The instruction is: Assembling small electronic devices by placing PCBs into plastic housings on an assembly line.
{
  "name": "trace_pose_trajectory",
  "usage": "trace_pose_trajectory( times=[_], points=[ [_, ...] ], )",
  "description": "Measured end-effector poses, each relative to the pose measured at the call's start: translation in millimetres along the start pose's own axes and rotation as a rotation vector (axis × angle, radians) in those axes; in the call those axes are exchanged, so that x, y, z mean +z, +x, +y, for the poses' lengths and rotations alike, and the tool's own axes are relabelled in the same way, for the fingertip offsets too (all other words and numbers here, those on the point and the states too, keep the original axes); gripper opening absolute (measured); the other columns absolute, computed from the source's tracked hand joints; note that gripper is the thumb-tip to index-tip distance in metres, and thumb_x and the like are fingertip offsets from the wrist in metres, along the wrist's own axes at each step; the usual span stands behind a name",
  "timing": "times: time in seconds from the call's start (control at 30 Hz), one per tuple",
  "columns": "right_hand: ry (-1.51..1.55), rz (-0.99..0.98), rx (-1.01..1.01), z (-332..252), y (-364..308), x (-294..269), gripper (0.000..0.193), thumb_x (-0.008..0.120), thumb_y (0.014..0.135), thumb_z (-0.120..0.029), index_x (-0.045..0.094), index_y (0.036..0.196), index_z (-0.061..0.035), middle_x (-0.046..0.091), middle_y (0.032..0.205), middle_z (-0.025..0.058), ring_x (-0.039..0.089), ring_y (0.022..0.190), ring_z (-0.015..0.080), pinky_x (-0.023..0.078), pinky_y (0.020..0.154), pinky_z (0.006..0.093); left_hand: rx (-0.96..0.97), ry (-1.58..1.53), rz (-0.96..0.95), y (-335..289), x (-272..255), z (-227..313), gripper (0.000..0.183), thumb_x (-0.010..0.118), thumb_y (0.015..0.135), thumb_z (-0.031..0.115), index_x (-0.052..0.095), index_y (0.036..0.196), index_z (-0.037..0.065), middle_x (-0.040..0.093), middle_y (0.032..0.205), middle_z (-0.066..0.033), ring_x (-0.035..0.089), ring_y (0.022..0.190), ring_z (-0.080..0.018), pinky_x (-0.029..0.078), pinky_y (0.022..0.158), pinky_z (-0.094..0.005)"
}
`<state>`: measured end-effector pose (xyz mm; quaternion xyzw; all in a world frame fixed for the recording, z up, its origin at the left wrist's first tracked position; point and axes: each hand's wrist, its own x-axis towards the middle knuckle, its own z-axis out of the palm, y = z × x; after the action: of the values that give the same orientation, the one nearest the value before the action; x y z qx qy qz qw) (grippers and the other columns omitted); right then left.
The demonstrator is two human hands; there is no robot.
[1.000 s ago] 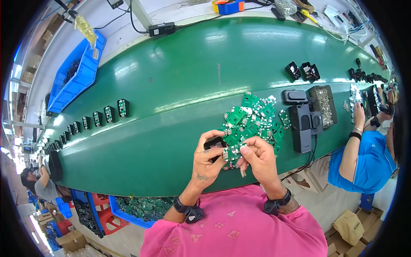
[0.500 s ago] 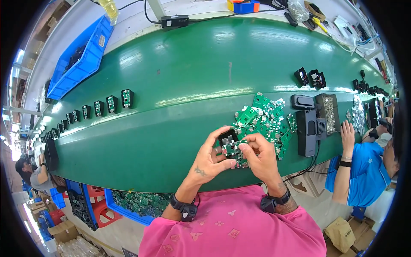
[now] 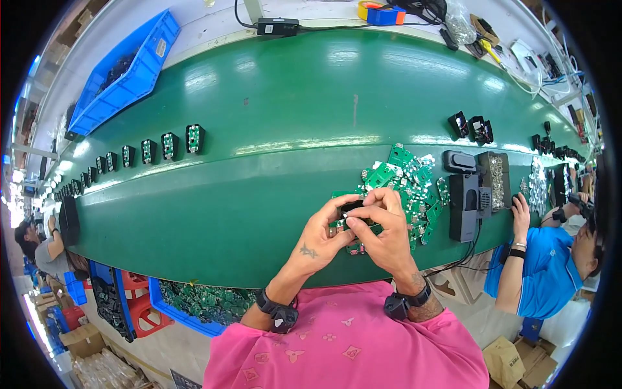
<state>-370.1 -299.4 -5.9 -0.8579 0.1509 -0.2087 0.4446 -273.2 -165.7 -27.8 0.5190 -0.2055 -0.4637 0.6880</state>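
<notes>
Green bench spreads under and around the fingers, its surface carrying bright streaks of light. Fingers of the left hand are curled around a black case, clamping it, with a board partly visible at its near side. Those of the right hand bend over the same case, thumb and forefinger tips close together; whether they pinch anything is hidden. Just right of the fingers lies a pile of green boards, loose and overlapping. Farther right stand a grey device and a tray of small metal parts, then a co-worker's hand on the bench. Well left of the fingers, a row of cases with boards in them runs away. Beyond it, a blue bin bears a white label; far ahead of the fingers, a black adapter has another, both too small to read. Behind the fingers at lower right, a brown bag carries dark print.
</notes>
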Motion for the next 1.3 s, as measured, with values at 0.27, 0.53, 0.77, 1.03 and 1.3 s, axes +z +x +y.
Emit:
trace_pose_trajectory(
  times=[0.27, 0.53, 0.77, 1.03, 1.3],
  points=[
    [0.033, 0.067, -0.193, -5.3, -2.5, 8.2, 0.012, 0.072, 0.078, -0.002, 0.065, 0.087, -0.0025, 0.056, 0.097, 0.0086, 0.050, 0.094, 0.0266, 0.043, 0.080, 0.0373, -0.064, -0.130, 0.070, -5.4, 0.8, 14.3, 0.053, 0.061, 0.092, 0.001, 0.043, 0.141, 0.006, 0.060, 0.115, -0.0121, 0.066, 0.090, -0.0149, 0.060, 0.064, -0.0253],
    [0.167, 0.045, -0.056, -6.3, -2.4, 6.0, 0.015, 0.072, 0.080, -0.002, 0.073, 0.094, -0.0055, 0.056, 0.094, 0.0057, 0.049, 0.088, 0.0220, 0.043, 0.074, 0.0342, 0.040, 0.013, 0.117, -7.9, 7.3, 13.3, 0.049, 0.058, 0.093, 0.000, 0.043, 0.141, 0.005, 0.061, 0.111, -0.0133, 0.070, 0.073, -0.0150, 0.053, 0.052, -0.0212],
    [0.117, 0.055, -0.095, -4.6, -2.3, 0.7, 0.010, 0.072, 0.081, -0.003, 0.070, 0.090, -0.0043, 0.056, 0.094, 0.0061, 0.048, 0.088, 0.0220, 0.042, 0.074, 0.0354, 0.027, 0.067, 0.109, -2.2, 14.0, 16.6, 0.049, 0.056, 0.093, -0.002, 0.045, 0.140, 0.005, 0.062, 0.110, -0.0110, 0.068, 0.072, -0.0130, 0.054, 0.053, -0.0212],
    [-0.002, 0.124, -0.245, -12.7, 3.6, -12.3, 0.006, 0.070, 0.082, -0.001, 0.065, 0.086, -0.0031, 0.056, 0.069, 0.0074, 0.056, 0.056, 0.0217, 0.041, 0.049, 0.0336, 0.176, 0.171, 0.210, -7.9, 20.8, 40.3, 0.049, 0.056, 0.089, -0.008, 0.053, 0.136, 0.005, 0.061, 0.120, -0.0094, 0.069, 0.083, -0.0143, 0.058, 0.062, -0.0240],
    [-0.017, -0.117, -0.323, -25.1, 19.3, -40.8, 0.009, 0.070, 0.080, -0.001, 0.061, 0.082, -0.0041, 0.055, 0.066, 0.0063, 0.055, 0.053, 0.0221, 0.039, 0.047, 0.0344, 0.218, 0.451, 0.070, -13.7, 17.8, 69.3, 0.050, 0.055, 0.084, -0.013, 0.056, 0.132, 0.002, 0.061, 0.123, -0.0133, 0.069, 0.080, -0.0148, 0.059, 0.063, -0.0247]
  ],
)
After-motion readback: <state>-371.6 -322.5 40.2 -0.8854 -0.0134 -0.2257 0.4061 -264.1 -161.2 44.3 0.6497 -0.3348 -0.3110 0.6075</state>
